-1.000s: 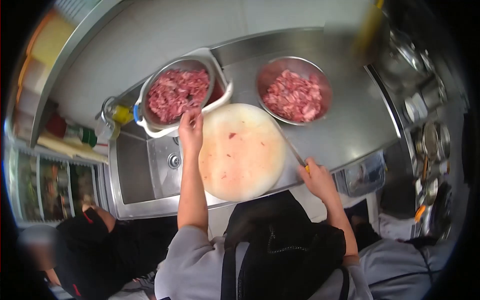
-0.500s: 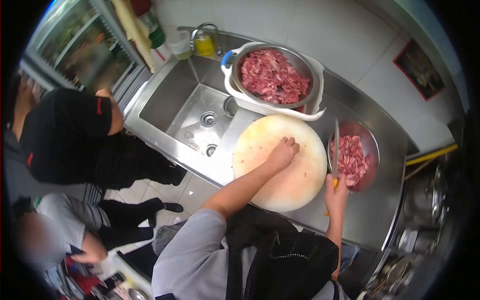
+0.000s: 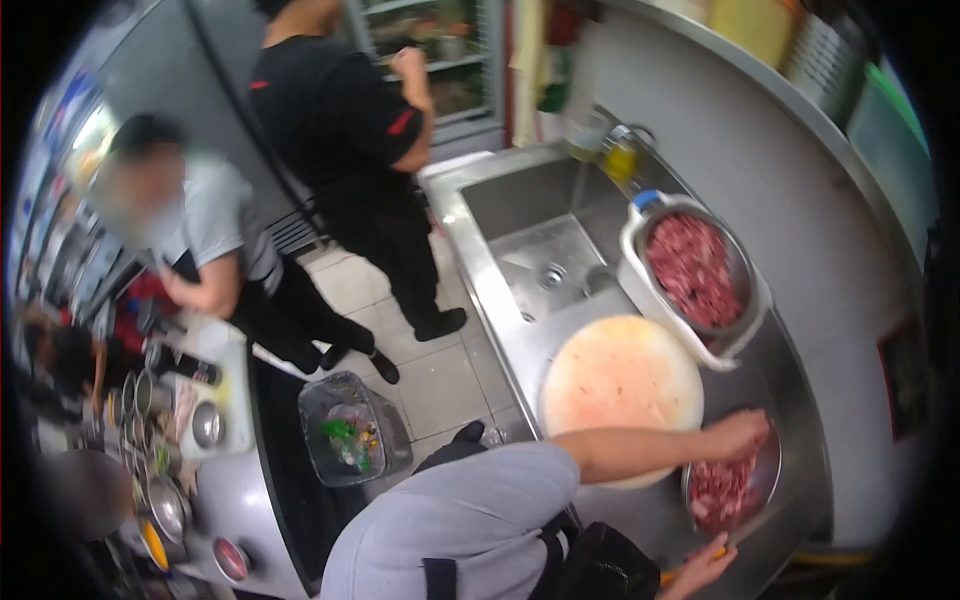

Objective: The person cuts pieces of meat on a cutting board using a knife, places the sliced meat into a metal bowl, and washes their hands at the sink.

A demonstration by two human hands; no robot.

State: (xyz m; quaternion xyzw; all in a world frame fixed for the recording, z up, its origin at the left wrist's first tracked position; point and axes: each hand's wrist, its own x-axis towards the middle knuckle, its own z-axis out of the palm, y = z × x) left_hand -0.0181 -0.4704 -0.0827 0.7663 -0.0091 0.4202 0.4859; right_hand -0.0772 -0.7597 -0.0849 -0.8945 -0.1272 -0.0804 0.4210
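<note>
My left hand [image 3: 740, 435] is over the upper edge of the steel bowl [image 3: 772, 470] on the right, fingers closed; what they hold, if anything, cannot be made out. Cut raw meat [image 3: 722, 492] lies in that bowl. Below it, my right hand [image 3: 705, 568] grips the yellow handle of a knife [image 3: 722, 551], whose blade is blurred. The round cutting board [image 3: 620, 385] carries a few small meat scraps, and my left forearm crosses its lower part. Behind the board, a second steel bowl of meat [image 3: 695, 270] sits in a white basin [image 3: 640, 275].
A sink [image 3: 550, 250] with a tap and yellow bottle [image 3: 621, 160] is beyond the board. Two people [image 3: 335, 120] [image 3: 215, 220] stand on the left. A lined bin [image 3: 355, 430] is on the floor, beside a counter [image 3: 240, 500] with bowls.
My left hand has moved from the board to the right-hand bowl. The knife hand has moved off that bowl's near side to below it. The view has turned left, showing more of the kitchen.
</note>
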